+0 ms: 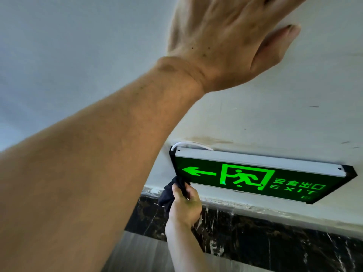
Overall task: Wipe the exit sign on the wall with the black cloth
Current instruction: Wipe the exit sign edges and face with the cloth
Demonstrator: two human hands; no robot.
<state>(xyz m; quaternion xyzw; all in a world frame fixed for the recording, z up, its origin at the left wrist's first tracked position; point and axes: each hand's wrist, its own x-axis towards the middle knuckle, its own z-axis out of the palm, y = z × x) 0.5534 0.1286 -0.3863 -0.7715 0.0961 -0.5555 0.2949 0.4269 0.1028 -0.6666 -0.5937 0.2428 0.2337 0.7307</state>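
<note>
The lit green exit sign hangs on the white wall, with a left arrow, a running figure and the word EXIT. My right hand reaches up from below and grips the bunched black cloth. The cloth touches the sign's lower left corner. My left hand is flat against the wall above the sign with its fingers spread, and its fingertips run off the top edge. My left forearm crosses the left half of the view and hides the wall behind it.
A white cable loops out behind the sign's top left corner. Below the sign a black marble band runs along the wall, with a brushed metal surface under it. A brown stain marks the wall just above the sign.
</note>
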